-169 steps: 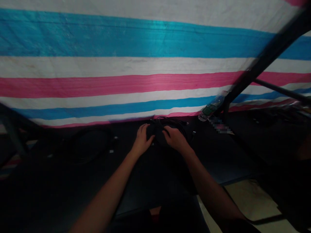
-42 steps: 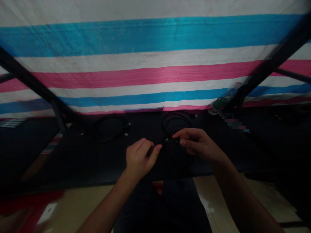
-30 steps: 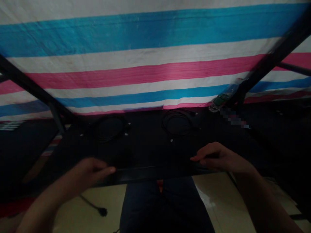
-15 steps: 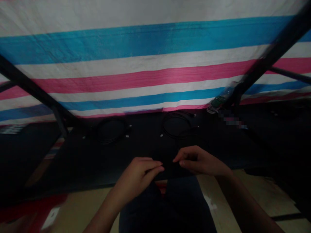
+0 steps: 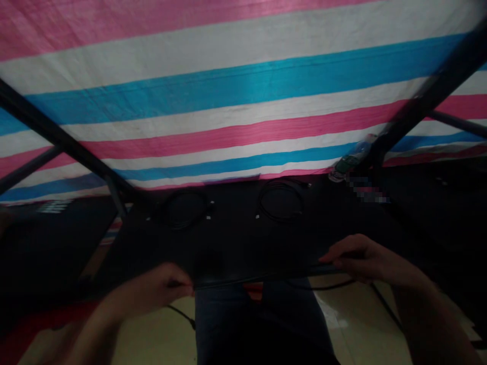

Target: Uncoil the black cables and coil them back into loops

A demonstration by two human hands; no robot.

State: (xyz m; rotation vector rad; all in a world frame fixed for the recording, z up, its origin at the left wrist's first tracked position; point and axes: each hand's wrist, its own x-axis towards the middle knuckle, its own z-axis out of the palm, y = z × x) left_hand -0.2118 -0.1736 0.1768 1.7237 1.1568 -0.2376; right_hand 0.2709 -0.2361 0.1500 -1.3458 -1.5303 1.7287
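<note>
Biggest first: striped sheet (image 5: 213,116) fills the bkgd, dark table (image 5: 228,243) below it, black frame bar (image 5: 437,81) slanting up on the R. Person's legs (image 5: 266,329) at the near table edge.

Hands: well apart, both near that edge. Left hand (image 5: 167,284) pinched, thumb vs. fingers, on a black cable; right hand (image 5: 361,256) likewise, thumb + index closed on it. Exact grip pts too dark to confirm.

Cable (image 5: 323,289) = the thing being worked. Looks strung btwn the hands, but it blends w/ the table edge so can't fully trace the span. Slack hangs in a curve under right hand, in front of the legs.

Step in hand, my read: a length held out straight btwn two pinches, not coiled yet. Next move prob calls for a firm pinch both sides, plus gathering the slack w/o snagging the edge.

On table, near the sheet: left coil (image 5: 178,226) and right coil (image 5: 281,184), side by side, apart, neither touched. Bottle (image 5: 350,162) tilted, R of the coils.

Smallest: dark plug (image 5: 193,324) dangling below left hand, over the floor; pale connector tip (image 5: 208,218) by left coil.
</note>
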